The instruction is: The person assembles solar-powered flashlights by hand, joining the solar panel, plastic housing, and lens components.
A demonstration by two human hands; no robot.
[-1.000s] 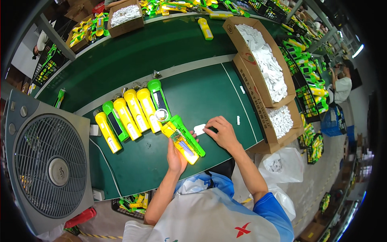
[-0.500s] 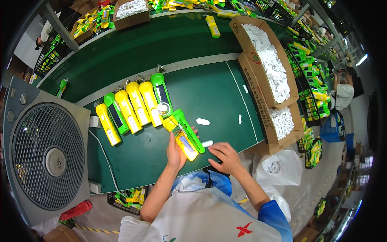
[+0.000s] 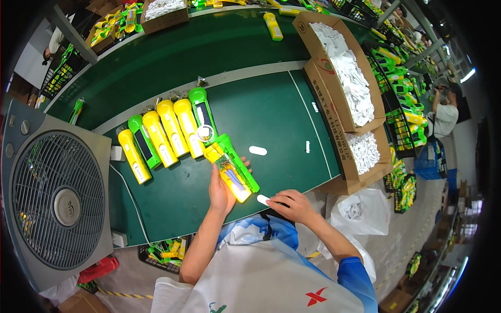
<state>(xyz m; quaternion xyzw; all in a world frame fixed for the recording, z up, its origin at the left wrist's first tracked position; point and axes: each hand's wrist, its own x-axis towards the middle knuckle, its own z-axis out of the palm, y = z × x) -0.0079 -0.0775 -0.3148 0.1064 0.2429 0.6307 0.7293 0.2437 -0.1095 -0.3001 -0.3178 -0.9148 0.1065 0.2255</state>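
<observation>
My left hand (image 3: 220, 195) is wrapped round an opened flashlight (image 3: 241, 196) with yellow and green shell halves. Wires, a small circuit board and a purple battery (image 3: 234, 179) show inside the yellow half. A round white-rimmed lamp head (image 3: 206, 133) lies at its upper end. Close to the table's near edge, my right hand (image 3: 293, 205) pinches one end of a white oval strip (image 3: 262, 199) between thumb and fingers. Another white oval strip (image 3: 258, 151) lies flat on the green table, right of the flashlight.
Several yellow and green flashlights (image 3: 162, 130) stand in a slanting row at left on the table (image 3: 282, 115). A grey box fan (image 3: 60, 198) is beside them. Cardboard boxes (image 3: 326, 112) of white parts stand at right, with a black crate (image 3: 391, 107) of flashlights beyond.
My right hand has taken hold of the white strip that lay beside the flashlight and drawn it slightly toward me. The whole view has shifted a little.
</observation>
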